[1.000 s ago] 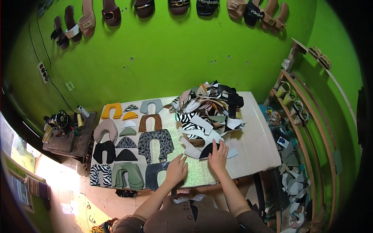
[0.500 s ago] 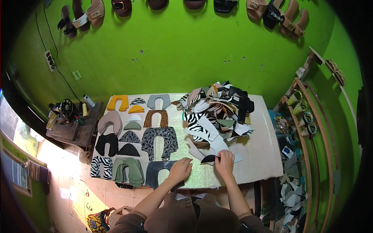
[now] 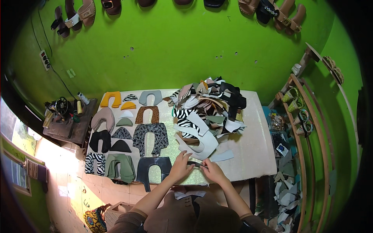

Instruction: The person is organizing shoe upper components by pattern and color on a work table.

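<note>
Between my two hands is a small curved piece of black material (image 3: pixel 197 164), held near the front edge of the table. My left hand (image 3: pixel 181 167) is closed on its left end, and my right hand (image 3: pixel 213 171) pinches the right end. Just beyond them lie white cut-out scraps (image 3: pixel 208 146) and a pale grey-blue strip (image 3: pixel 222 155). Left of my left hand rests a black U-shaped piece (image 3: pixel 161 164), its leg hanging over the table edge. A stack of green U-shaped pieces (image 3: pixel 123 165) and a black half-moon stack (image 3: pixel 121 146) lie farther left.
A tall heap of mixed scraps (image 3: pixel 229 103) covers the table's far right. Patterned and plain cut pieces (image 3: pixel 150 134) lie in rows on the left. A sewing machine (image 3: pixel 62 106) stands at the left, a wooden rack (image 3: pixel 311 155) at the right. Offcuts (image 3: pixel 286 194) pile below the rack.
My left hand has moved right from beside the black U-shaped piece and taken hold of the small black piece's other end. My right hand has drawn it slightly nearer and left.
</note>
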